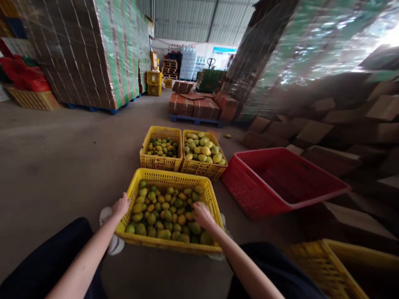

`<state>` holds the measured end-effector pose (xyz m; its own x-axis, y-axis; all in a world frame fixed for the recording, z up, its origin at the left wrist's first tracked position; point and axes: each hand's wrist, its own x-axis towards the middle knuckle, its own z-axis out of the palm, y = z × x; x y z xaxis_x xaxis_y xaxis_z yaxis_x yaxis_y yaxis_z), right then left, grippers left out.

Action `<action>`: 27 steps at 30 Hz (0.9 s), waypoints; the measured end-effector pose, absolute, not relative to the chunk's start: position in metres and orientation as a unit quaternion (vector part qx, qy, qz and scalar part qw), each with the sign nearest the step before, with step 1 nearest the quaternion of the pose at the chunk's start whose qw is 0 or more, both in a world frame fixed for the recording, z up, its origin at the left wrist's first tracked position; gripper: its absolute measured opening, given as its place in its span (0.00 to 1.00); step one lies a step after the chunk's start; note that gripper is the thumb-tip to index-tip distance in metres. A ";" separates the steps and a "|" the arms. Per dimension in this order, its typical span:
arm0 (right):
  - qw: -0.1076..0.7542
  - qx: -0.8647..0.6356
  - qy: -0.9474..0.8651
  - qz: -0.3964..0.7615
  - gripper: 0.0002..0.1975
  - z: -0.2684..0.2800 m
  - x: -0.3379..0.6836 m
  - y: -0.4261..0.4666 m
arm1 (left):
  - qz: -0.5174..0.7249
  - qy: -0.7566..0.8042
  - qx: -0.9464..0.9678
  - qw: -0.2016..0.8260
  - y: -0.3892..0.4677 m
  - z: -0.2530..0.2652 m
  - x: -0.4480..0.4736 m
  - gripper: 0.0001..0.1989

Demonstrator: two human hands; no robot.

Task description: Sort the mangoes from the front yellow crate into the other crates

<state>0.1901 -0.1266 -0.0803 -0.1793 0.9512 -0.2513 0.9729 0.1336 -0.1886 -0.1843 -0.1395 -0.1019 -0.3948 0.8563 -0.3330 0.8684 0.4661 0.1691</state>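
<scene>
A yellow plastic crate point(174, 174) full of green-yellow mangoes point(168, 215) sits low between my legs. My left hand point(121, 205) is closed around the handle side of its left rim. Inside the right part of the crate, just over the fruit, is my right hand point(203, 214); its fingers are curled down and slightly blurred, so whether a mango is in them is unclear. Beyond stand two more yellow crates: the left one point(160, 162) holds small mangoes, and the right one point(202, 167) holds larger, paler mangoes.
A large red bin point(249, 195) stands to the right, beside a heap of cardboard boxes point(314, 133). Another yellow crate point(330, 261) is at the lower right. Flattened cartons point(193, 107) lie on a blue pallet ahead. Wrapped stacks point(77, 54) rise on both sides.
</scene>
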 end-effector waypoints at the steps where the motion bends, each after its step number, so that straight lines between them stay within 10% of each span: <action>1: 0.010 0.658 0.742 -0.130 0.22 -0.073 0.203 -0.121 | -0.017 0.836 0.516 0.188 -0.141 -0.101 -0.183 0.19; 8: -0.071 0.847 0.480 -0.216 0.22 -0.082 0.251 -0.098 | -0.007 0.841 0.516 0.162 -0.135 -0.108 -0.179 0.20; 27: -0.105 0.821 0.472 -0.302 0.19 -0.103 0.181 -0.073 | -0.047 0.883 0.456 0.100 -0.102 -0.099 -0.254 0.24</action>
<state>0.1806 -0.0730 -0.1027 0.3717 0.8389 -0.3976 0.7116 -0.5325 -0.4583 -0.2538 -0.1023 -0.0990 -0.5643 0.7959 -0.2194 0.8146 0.5800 0.0088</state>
